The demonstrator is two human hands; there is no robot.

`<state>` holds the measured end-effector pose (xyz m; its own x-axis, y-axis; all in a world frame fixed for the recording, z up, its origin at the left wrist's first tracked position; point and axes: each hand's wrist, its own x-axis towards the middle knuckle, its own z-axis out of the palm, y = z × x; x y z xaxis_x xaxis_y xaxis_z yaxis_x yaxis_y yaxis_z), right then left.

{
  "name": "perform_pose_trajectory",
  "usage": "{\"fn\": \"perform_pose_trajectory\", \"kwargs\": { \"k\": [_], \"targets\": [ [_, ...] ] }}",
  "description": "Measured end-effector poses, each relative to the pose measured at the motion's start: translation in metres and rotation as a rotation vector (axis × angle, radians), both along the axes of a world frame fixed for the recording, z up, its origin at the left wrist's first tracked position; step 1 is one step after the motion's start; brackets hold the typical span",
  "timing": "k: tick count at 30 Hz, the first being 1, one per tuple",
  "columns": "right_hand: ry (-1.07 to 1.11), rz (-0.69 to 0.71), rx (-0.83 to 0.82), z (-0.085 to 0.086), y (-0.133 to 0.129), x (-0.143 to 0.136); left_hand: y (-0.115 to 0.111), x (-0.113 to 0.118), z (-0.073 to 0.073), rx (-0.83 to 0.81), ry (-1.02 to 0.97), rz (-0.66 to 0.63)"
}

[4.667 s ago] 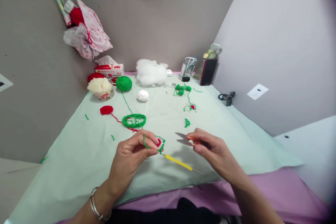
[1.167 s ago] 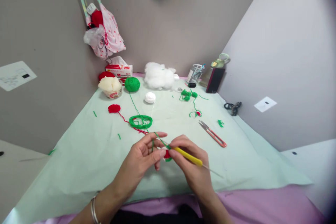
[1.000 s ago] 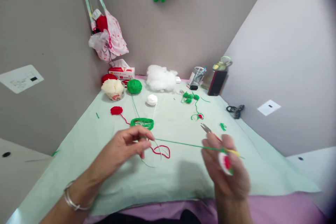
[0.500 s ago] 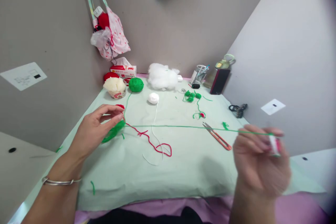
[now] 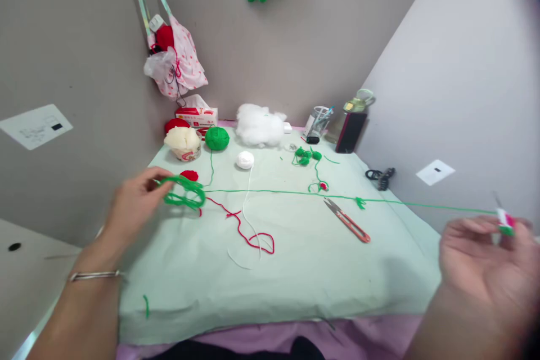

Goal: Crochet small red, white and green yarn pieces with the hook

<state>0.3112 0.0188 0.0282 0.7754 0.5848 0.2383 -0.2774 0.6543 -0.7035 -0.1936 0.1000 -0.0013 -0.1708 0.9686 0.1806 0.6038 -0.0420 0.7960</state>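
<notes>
My left hand pinches a loose bundle of green yarn above the left of the table. From that side a green strand runs across to my right hand, far to the right. A small white, red and green crocheted piece is held in my right fingers, with a thin hook-like tool sticking up beside it. Just behind the green bundle lies a small red ball of yarn. Its red strand curls over the cloth, crossing a white strand from the white ball.
Orange-handled scissors lie right of centre. Along the back stand a green yarn ball, a tissue box, white stuffing, a pen cup, a phone and a bottle. A hair clip is at the right.
My right hand has moved farther right with the crocheted piece, lengthening the green strand. My left hand has shifted slightly left and now holds the green bundle higher, off the red ball.
</notes>
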Motion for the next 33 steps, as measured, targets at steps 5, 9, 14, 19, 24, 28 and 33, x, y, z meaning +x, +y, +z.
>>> {"fn": "perform_pose_trajectory", "kwargs": {
  "k": [5,9,14,19,24,28,33],
  "targets": [
    [-0.012,-0.079,-0.064,-0.014,0.017,-0.009,-0.001,0.004,0.021,-0.064,-0.018,-0.086],
    [-0.159,0.096,-0.187,-0.020,0.015,-0.089,-0.029,0.060,0.024,0.049,-0.050,-0.230],
    [-0.461,0.498,-0.178,-0.026,-0.009,-0.175,-0.074,0.139,0.026,-0.179,-0.976,-0.621],
    [-0.492,0.487,-0.015,-0.028,-0.023,-0.212,-0.062,0.175,0.045,-0.231,-1.414,-0.508],
    [-0.486,0.416,-0.045,-0.032,-0.023,-0.207,-0.048,0.165,0.042,0.189,-1.081,-0.422],
    [-0.521,0.345,-0.068,-0.034,-0.021,-0.197,-0.060,0.155,0.019,0.289,-0.540,-0.530],
    [-0.654,0.254,-0.061,-0.035,-0.020,-0.200,-0.075,0.163,0.008,-0.314,-1.010,-0.567]
  ]
}}
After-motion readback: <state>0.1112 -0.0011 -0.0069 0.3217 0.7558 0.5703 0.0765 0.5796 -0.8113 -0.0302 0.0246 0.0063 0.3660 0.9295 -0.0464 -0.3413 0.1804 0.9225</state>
